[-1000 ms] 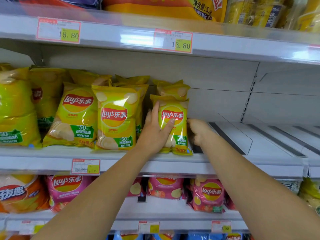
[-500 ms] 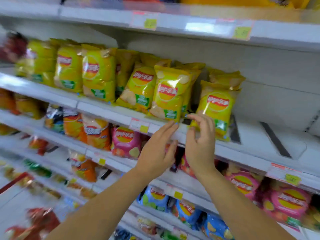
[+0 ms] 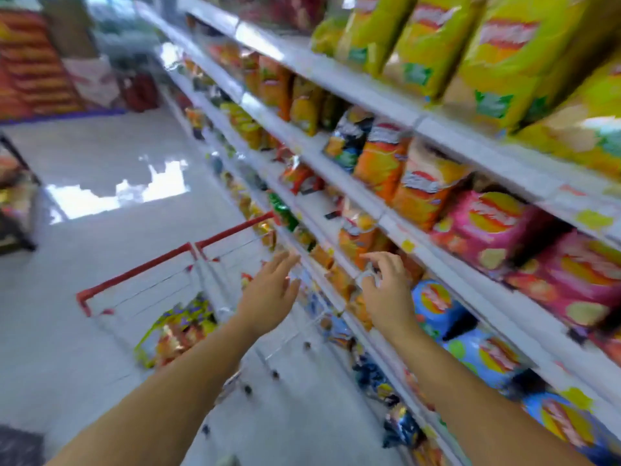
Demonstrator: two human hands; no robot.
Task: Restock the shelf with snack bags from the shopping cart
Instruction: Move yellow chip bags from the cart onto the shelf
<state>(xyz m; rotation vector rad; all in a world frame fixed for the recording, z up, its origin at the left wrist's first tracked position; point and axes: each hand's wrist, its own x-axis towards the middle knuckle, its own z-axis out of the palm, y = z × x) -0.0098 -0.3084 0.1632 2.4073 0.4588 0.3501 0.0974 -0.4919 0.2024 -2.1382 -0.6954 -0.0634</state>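
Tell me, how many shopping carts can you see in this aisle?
1. The red-rimmed shopping cart stands on the floor left of the shelf, just beyond both empty hands, with snack bags inside. Others may be out of view.

White tiered shelf (image 3: 339, 79) along the right, blurred: yellow-green snack bags (image 3: 433, 38) on top tier, orange bags (image 3: 383, 163) and pink bags (image 3: 487, 227) below, blue bags (image 3: 437, 304) lower. Glossy pale floor (image 3: 100, 163) under red-rimmed shopping cart (image 3: 188, 260).

Motion-blurred shelf bags (image 3: 420, 183), labels unreadable; shopping cart (image 3: 141, 274) partly behind left forearm.
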